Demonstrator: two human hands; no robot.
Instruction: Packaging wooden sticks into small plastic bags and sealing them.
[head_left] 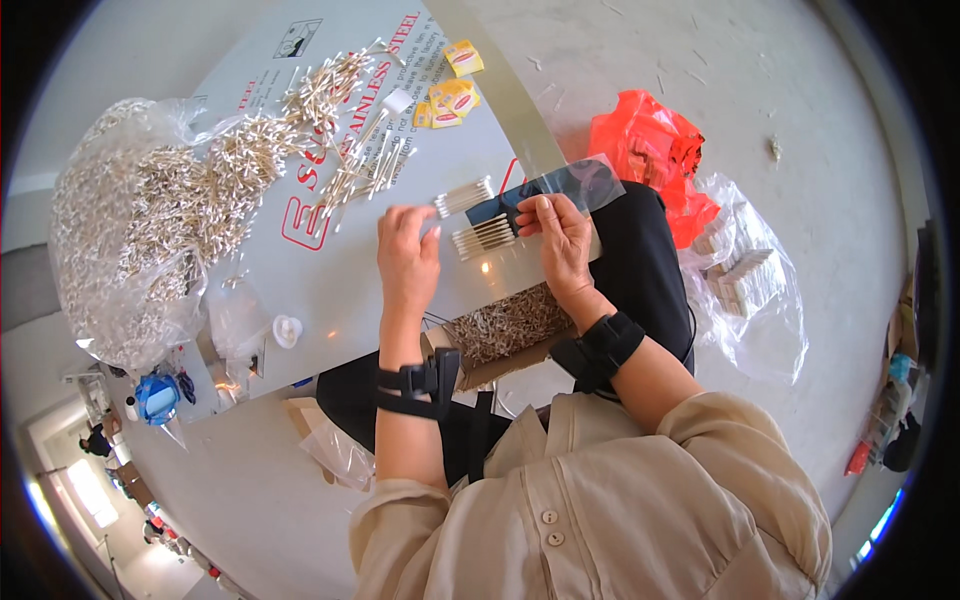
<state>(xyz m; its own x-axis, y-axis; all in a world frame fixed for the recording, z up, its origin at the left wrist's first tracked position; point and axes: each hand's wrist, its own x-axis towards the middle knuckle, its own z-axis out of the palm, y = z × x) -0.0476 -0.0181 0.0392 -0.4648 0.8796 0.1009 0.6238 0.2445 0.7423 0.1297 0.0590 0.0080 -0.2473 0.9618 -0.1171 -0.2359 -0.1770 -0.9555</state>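
A beige shirt [620, 490] is nearest. By the desk's [365, 285] near right corner lie a farther swab row [463, 197] and a nearer swab row [483, 239], apparently aligned to keep sticks flat. The right hand's [565, 235] fingers pinch what looks like a plastic sleeve [575, 180], likely steadying it; the left hand's [405, 255] stand apart, contact unclear. Loose swabs [190, 205] heap leftward; printed yellow packets [455, 100] and red lettering [405, 35] flank the right edge.

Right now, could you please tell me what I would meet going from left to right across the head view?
Bag of cotton swabs, white cap, left hand, swab rows, right hand, red bag, clear bag of white bundles.
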